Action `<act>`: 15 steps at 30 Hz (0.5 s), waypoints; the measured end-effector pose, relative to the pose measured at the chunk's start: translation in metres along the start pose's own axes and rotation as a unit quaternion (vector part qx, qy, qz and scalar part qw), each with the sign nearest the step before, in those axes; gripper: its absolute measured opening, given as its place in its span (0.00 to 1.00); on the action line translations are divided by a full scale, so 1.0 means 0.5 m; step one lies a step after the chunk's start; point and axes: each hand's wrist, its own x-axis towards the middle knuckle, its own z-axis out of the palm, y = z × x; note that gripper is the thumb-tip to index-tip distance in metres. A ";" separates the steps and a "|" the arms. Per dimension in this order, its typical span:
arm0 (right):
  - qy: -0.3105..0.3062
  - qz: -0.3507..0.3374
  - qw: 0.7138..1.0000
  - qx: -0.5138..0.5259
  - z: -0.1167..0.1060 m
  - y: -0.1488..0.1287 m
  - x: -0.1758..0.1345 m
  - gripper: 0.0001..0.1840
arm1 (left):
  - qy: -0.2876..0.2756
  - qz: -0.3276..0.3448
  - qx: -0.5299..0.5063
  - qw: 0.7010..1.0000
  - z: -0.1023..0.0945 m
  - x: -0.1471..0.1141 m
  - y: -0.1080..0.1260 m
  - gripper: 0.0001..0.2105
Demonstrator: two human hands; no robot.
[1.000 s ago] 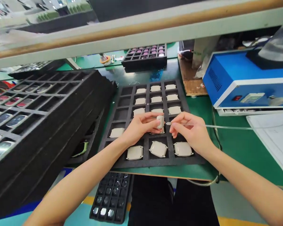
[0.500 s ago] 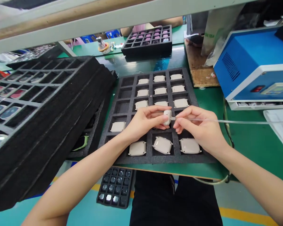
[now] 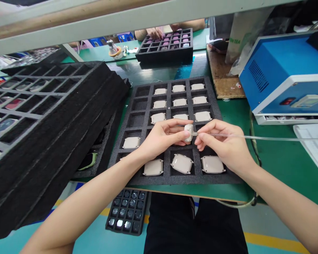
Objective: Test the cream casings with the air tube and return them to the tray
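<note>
Left hand (image 3: 159, 139) pinches a small cream casing (image 3: 188, 132) over the black foam tray (image 3: 137, 121); right hand (image 3: 222, 144) pinches a clear tube (image 3: 254, 137) touching it. Bag (image 3: 240, 38) lettering unreadable.

The white bag (image 3: 242, 38) seems to read "TEA".

Factory assembly bench: stacked foam trays (image 3: 50, 116) of parts, blue machine (image 3: 283, 70), green mat (image 3: 278, 158).

Bright, even overhead light, soft shadows, slight glare on green table (image 3: 229, 113), wide-angle bending at edges
</note>
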 end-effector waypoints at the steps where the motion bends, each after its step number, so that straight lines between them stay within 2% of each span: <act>1: 0.000 0.004 1.000 0.004 0.000 0.000 0.000 0.03 | 0.000 0.000 0.003 1.000 0.000 0.001 -0.001 0.19; 7: 0.003 0.035 0.999 0.039 0.003 0.003 0.003 0.05 | -0.005 -0.005 0.006 1.000 0.000 0.004 0.001 0.20; 15: 0.003 0.055 0.995 0.082 0.007 0.014 0.015 0.06 | 0.020 -0.035 0.042 0.998 -0.009 0.010 -0.001 0.20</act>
